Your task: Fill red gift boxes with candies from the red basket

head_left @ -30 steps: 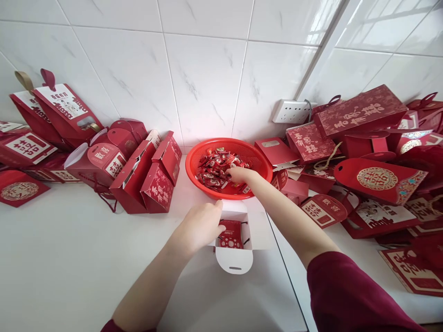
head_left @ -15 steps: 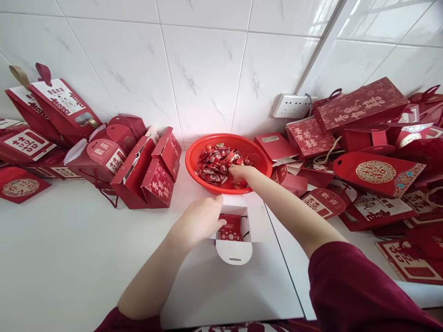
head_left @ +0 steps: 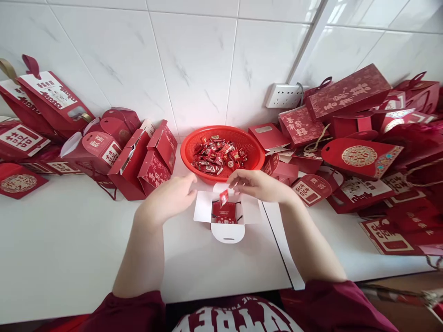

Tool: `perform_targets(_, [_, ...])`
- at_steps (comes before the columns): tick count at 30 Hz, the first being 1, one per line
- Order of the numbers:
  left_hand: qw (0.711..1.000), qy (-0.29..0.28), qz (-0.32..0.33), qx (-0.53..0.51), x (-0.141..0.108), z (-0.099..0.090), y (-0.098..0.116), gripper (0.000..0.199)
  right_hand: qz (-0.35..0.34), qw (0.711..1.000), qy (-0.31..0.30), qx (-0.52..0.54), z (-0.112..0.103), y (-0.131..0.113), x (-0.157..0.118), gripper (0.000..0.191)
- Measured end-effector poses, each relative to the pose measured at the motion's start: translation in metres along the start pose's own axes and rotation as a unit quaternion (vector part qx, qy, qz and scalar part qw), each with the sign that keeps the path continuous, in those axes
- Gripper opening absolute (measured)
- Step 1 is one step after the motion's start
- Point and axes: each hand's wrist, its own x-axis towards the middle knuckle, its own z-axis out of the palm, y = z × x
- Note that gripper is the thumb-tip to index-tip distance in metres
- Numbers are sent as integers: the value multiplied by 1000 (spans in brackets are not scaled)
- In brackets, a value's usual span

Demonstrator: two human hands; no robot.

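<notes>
Head view: right grip (head_left: 259, 185) hangs released over the open box (head_left: 227, 233), a red sweet (head_left: 224, 198) just below its fingers.
Left grip (head_left: 169, 199), loose and empty, is beside it; rightward, a carton (head_left: 312, 188) reads 囍.

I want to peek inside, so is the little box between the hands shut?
No, the little box has its white flaps folded out and a red packet showing inside.

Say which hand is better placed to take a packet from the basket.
Probably the right hand: in view it overlaps the basket; the left hand is beside the box's left flap.
</notes>
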Motion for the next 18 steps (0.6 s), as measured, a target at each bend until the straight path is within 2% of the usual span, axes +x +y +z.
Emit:
perform_targets(3, [999, 35, -8, -22, -5, -5, -13, 25, 29, 992, 115, -35, 20, 18, -25, 19])
perform_targets(6, [999, 20, 3, -45, -8, -1, -30, 25, 46, 980, 194, -7, 31, 40, -48, 22])
perform_targets(9, [996, -49, 3, -68, -3, 15, -50, 28, 52, 962, 269, -9, 32, 48, -63, 17])
perform_targets(11, [993, -81, 1, -90, 4, 34, -60, 28, 27, 950, 309, -44, 31, 39, -63, 17])
perform_targets(12, [992, -77, 7, -103, 7, 45, -63, 27, 6, 948, 314, -59, 31, 32, -60, 18])
perform_targets(14, [991, -46, 27, -126, 12, 69, -64, 27, -31, 961, 263, -83, 32, 14, -45, 20])
perform_targets(15, [989, -32, 38, -141, 13, 81, -62, 29, -36, 974, 204, -98, 35, 7, -35, 21])
perform_targets(17, [979, 9, 51, -198, 15, 104, -57, 33, 3, 987, 30, -160, 46, -2, -11, 20])
perform_targets(18, [973, 32, 45, -225, 16, 114, -54, 34, 41, 976, -59, -204, 54, -3, 1, 18])
